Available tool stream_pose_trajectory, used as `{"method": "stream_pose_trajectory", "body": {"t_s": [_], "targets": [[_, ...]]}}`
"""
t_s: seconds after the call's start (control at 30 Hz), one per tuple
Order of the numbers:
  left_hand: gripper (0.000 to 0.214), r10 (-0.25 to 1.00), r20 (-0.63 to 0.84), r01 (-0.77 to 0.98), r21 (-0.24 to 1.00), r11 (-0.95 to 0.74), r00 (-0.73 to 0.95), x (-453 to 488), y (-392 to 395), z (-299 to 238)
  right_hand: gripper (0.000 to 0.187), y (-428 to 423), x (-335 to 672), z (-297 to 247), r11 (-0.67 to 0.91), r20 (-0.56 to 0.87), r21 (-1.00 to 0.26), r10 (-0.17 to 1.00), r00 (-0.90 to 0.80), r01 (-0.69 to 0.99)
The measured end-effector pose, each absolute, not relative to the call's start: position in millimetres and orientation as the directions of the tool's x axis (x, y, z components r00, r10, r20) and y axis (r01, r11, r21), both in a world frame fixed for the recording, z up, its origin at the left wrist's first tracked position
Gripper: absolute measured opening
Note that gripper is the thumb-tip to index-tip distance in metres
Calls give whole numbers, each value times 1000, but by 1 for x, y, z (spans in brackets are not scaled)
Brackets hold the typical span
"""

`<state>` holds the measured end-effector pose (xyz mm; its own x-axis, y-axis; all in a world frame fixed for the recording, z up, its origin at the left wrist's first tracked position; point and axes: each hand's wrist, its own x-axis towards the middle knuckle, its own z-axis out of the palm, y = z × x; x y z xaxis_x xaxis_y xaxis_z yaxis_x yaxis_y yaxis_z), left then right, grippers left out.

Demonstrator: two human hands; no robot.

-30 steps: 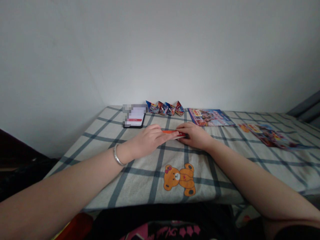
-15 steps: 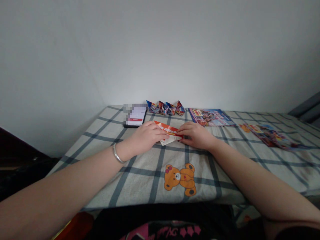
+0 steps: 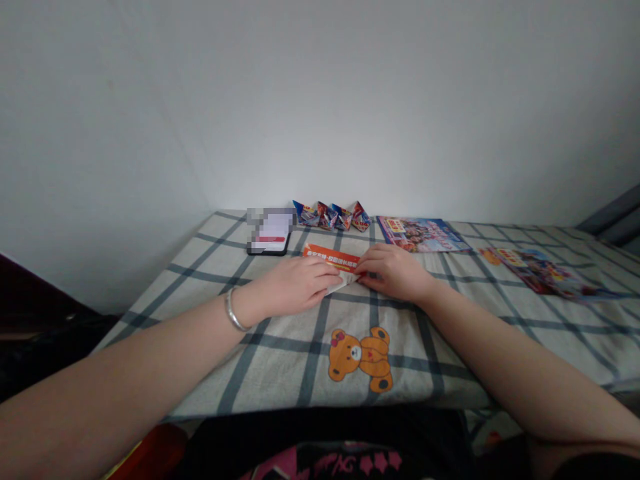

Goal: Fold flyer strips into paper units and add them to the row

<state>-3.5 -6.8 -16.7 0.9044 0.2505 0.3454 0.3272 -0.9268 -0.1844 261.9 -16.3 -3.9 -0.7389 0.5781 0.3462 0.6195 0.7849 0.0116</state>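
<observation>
In the head view, a checked cloth covers the table [image 3: 273, 360], whose back edge meets a pale wall [image 3: 320, 107]. At the middle lies an orange-and-white folded leaflet [image 3: 317, 253]; the left hand [image 3: 295, 287] rests open across it, and the right hand [image 3: 393, 273] pinches its three o'clock end. Around it are a phone [image 3: 273, 233] at ten, a zigzag paper piece [image 3: 330, 217] at twelve, a flyer [image 3: 423, 235] at two and another flyer [image 3: 545, 273] at three. Cloth with a bear print [image 3: 360, 360] stretches to the front edge at six; the side edge slants from seven to ten.
</observation>
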Motion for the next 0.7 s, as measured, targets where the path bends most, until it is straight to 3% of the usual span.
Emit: {"method": "stream_pose_trajectory", "body": {"t_s": [0.7], "targets": [[30,255,369,271,10,-963,894,4,-3,-22,14,-9,252,-16,741,419,-41,622,-662,670]]}}
